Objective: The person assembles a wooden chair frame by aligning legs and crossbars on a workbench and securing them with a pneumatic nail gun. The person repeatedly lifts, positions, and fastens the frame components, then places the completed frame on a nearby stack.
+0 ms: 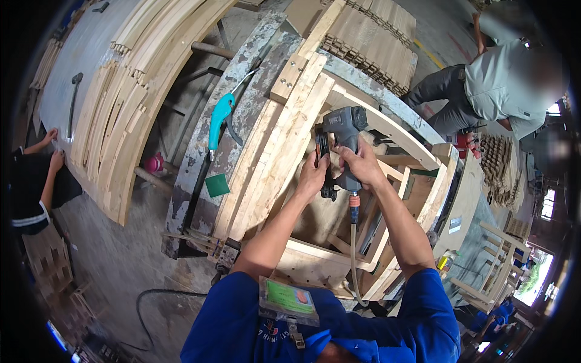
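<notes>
A dark grey pneumatic nail gun (342,121) is in both my hands, over a pale wooden frame (362,114). My right hand (364,164) wraps round its handle, just above the orange-ringed coupling of a pale air hose (353,245). With my left hand (311,176) I grip the black magazine on the gun's left side; what those fingertips press on is partly hidden. The frame's long boards (284,154) lie left of the gun. A teal air blow gun (219,121) and a green square pad (216,185) rest on the worn metal bench (189,166).
Curved wooden strips (112,130) lie on a table at the left, beside another person's hands (54,151). Slatted panels (372,45) are stacked at the far side. A person in a light shirt (493,78) stands at the far right, near a chair-like wooden frame (493,263).
</notes>
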Demonstrator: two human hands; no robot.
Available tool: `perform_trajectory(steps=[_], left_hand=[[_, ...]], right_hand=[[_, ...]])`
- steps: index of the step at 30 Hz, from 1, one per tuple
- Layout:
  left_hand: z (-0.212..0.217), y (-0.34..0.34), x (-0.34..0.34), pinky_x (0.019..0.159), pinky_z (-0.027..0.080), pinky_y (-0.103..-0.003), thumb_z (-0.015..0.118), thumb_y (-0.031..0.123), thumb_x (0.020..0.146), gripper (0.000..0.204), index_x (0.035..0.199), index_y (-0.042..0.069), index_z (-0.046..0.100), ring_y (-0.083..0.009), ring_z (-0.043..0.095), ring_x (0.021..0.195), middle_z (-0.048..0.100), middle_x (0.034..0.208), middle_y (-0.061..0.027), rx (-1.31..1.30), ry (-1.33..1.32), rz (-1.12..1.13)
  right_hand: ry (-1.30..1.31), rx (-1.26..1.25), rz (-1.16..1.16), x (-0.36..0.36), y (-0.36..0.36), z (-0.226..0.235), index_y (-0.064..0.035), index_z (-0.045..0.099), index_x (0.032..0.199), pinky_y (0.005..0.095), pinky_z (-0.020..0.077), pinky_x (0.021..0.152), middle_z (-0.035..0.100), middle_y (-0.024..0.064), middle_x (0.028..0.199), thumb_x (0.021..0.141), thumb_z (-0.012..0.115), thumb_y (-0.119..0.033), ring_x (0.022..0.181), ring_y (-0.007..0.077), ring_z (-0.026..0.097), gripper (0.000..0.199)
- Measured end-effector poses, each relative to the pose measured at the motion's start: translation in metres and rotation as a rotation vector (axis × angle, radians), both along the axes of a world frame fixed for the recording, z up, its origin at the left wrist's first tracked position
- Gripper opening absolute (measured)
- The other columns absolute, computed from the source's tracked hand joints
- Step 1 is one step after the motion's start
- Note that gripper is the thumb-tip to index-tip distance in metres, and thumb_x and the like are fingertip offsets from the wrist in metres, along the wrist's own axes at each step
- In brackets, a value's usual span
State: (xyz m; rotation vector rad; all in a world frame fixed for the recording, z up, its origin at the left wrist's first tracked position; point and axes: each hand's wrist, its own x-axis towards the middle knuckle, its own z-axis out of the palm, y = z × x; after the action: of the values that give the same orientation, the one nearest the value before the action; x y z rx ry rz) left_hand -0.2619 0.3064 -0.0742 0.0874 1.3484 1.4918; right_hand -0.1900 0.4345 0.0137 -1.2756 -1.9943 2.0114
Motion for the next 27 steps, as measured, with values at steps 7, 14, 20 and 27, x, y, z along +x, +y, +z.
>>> perform_trajectory(steps=[7, 14, 20, 27], left_hand=[[0.010, 0.003, 0.007, 0.077, 0.053, -0.026, 0.053, 0.027, 0.111, 0.029, 0.133, 0.010, 0.056, -0.0079, 0.064, 0.082, 0.067, 0.096, -0.0016, 0.027, -0.129, 0.064], [0.035, -0.089, 0.056, 0.071, 0.050, -0.029, 0.063, 0.029, 0.105, 0.034, 0.131, 0.006, 0.057, -0.0084, 0.059, 0.082, 0.066, 0.092, -0.0039, -0.078, 0.161, -0.048], [0.071, -0.215, 0.110, 0.077, 0.053, -0.049, 0.062, 0.040, 0.100, 0.044, 0.112, -0.002, 0.058, -0.0422, 0.070, 0.087, 0.070, 0.091, -0.0234, -0.479, 0.308, -0.053], [0.058, -0.251, 0.125, 0.075, 0.053, -0.044, 0.058, 0.038, 0.105, 0.041, 0.115, -0.002, 0.060, -0.0322, 0.069, 0.084, 0.071, 0.092, -0.0205, -0.440, 0.376, 0.035]], right_hand=[[-0.054, 0.015, 0.023, -0.007, -0.002, 0.016, -0.0010, 0.051, 0.123, 0.0301, 0.0528, 0.057, 0.063, 0.0062, 0.075, 0.099, 0.063, -0.012, 0.062, 0.0138, 0.062, 0.028], [-0.024, -0.047, 0.164, 0.061, -0.069, 0.061, -0.0012, 0.053, 0.129, 0.0283, 0.0529, 0.061, 0.062, 0.0040, 0.079, 0.100, 0.060, -0.011, 0.065, 0.0113, 0.060, 0.031], [-0.037, -0.192, 0.373, 0.108, -0.175, 0.060, -0.0008, 0.051, 0.130, 0.0280, 0.0521, 0.063, 0.060, 0.0023, 0.082, 0.103, 0.062, -0.007, 0.069, 0.0100, 0.059, 0.031], [-0.089, -0.116, 0.441, 0.099, -0.223, 0.071, -0.0010, 0.050, 0.130, 0.0278, 0.0509, 0.064, 0.059, 0.0020, 0.082, 0.102, 0.061, -0.009, 0.069, 0.0103, 0.058, 0.031]])
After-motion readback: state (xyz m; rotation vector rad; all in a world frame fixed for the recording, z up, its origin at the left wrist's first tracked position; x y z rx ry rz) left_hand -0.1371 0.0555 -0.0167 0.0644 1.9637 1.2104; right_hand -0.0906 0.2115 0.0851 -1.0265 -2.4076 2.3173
